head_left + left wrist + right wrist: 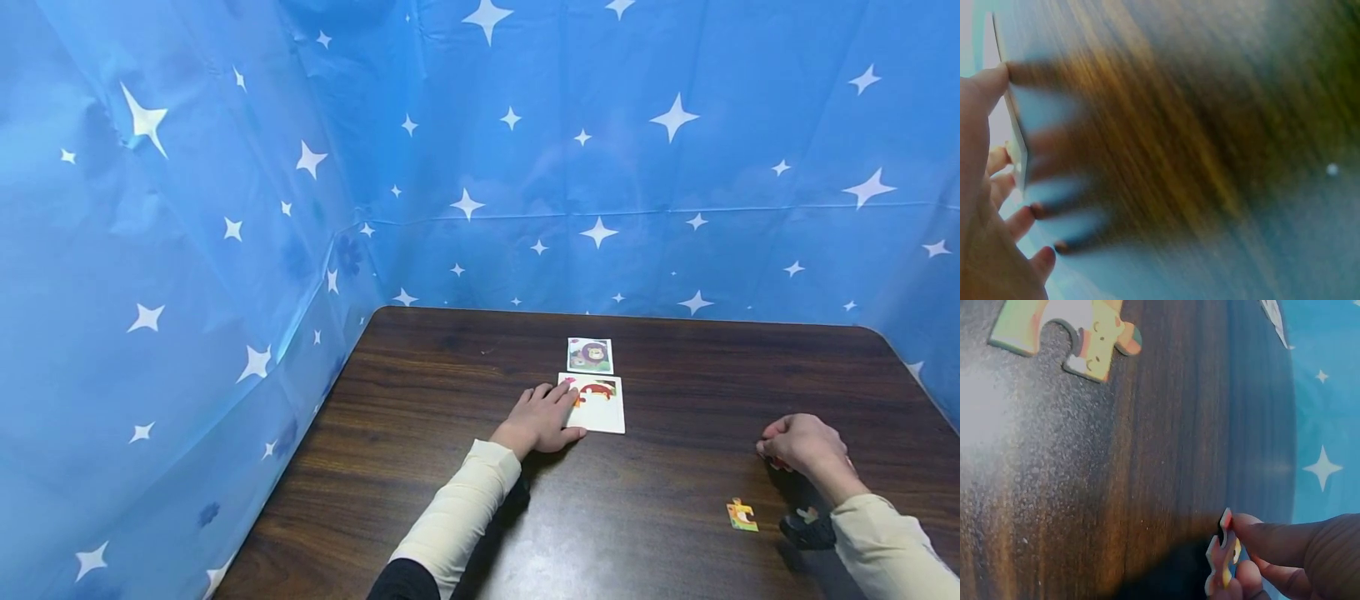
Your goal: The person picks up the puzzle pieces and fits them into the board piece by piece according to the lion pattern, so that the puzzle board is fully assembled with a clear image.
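A person's right hand (804, 443) pinches a jigsaw piece (1217, 561), well apart from the puzzle board (606, 417), where the left hand (542, 419) rests, fingers spread; a slipping fingertip could drop the piece.

Worktop (675, 375) is dark brown, streaked with lighter and blackish wood grain. Backdrop (555, 158) is blue, scattered with white four-pointed stars. Puzzle board (606, 417) shows mostly white; red and orange print towards its 12 o'clock, pink spot at 11. Picture card (590, 357), 12 o'clock of the board: pale border, purplish-brown mane, green background. Loose piece (736, 513), 4 o'clock of the board: yellow, orange and white, green towards 6 o'clock. Held piece (1215, 562) shows red and yellow, pale edge. Left sleeve (461, 504) and right sleeve (888, 542) are cream.
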Available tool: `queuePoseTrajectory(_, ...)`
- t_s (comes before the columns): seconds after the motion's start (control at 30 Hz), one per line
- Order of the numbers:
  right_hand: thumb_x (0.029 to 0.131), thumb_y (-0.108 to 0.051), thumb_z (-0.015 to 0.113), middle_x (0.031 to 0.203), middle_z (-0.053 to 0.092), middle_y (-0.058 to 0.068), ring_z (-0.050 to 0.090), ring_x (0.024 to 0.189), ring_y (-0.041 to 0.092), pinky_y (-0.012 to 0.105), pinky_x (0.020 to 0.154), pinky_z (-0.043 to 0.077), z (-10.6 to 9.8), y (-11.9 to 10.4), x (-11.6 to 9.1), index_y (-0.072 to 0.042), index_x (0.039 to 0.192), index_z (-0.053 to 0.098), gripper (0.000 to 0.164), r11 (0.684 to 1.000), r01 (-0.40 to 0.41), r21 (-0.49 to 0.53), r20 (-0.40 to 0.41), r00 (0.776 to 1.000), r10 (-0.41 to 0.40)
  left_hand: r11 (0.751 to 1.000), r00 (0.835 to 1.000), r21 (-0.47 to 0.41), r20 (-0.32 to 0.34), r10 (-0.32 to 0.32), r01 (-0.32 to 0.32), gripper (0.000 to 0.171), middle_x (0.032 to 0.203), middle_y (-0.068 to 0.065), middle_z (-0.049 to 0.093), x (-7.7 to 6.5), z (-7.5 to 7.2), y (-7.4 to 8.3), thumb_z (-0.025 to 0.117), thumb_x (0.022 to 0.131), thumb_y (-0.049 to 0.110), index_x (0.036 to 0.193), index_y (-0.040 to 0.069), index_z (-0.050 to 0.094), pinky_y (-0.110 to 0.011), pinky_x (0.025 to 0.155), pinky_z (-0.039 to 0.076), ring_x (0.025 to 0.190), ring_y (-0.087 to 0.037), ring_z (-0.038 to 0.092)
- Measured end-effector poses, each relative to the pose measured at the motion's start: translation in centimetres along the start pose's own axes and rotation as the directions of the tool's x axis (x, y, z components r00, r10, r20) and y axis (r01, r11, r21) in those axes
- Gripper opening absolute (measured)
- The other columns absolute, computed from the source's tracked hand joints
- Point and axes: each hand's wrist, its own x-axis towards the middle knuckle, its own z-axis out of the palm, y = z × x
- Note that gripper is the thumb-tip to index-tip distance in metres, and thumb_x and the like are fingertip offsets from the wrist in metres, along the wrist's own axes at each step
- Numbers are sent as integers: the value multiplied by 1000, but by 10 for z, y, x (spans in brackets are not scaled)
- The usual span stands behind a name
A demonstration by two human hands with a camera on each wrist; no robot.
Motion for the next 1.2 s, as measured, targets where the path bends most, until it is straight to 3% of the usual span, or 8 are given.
queuePoseTrajectory(0.37,94,-8,63,71,70,2,57,65,16,40,70,35,-3,12,5,8,104,72,21,997,-28,78,-72,997,34,1000,1000,8,7,-20,20,74,171,6,16,4,4,-1,44,101,62,163,28,23,-45,123,28,154,-22,26)
queuePoseTrajectory(0.43,94,-6,61,74,70,2,58,65,15,38,71,41,-3,15,6,9,105,72,21,988,-62,144,-72,995,73,1000,1000,10,-7,-11,11,73,171,5,18,2,2,0,45,101,61,163,26,25,-46,123,29,153,-23,28)
queuePoseTrajectory(0.57,95,-2,59,75,71,-1,61,65,8,30,62,55,-4,21,9,14,112,68,25,942,-113,316,-45,990,134,1000,999,15,-32,-1,2,73,170,3,23,-1,0,1,46,101,61,161,24,28,-46,121,31,151,-24,31)
queuePoseTrajectory(0.7,97,1,57,71,68,-7,63,62,5,29,56,58,-4,26,14,17,119,63,28,887,-139,440,-35,985,172,1000,999,15,-33,-1,1,73,170,4,22,0,1,1,46,101,61,162,25,28,-45,121,31,151,-23,31)
queuePoseTrajectory(0.87,99,4,55,69,65,-7,63,59,5,27,53,58,-2,28,21,17,126,59,30,839,-186,511,-31,972,235,1000,999,17,-34,-1,2,73,170,4,22,-2,0,1,47,101,61,161,25,28,-45,121,32,151,-23,31)
queuePoseTrajectory(1.2,101,0,54,68,62,-10,63,60,4,27,56,59,-2,21,25,13,133,56,34,783,-239,574,4,957,289,1000,1000,10,-24,1,-1,72,170,4,21,-3,-2,2,45,102,60,162,24,27,-46,122,31,152,-23,30)
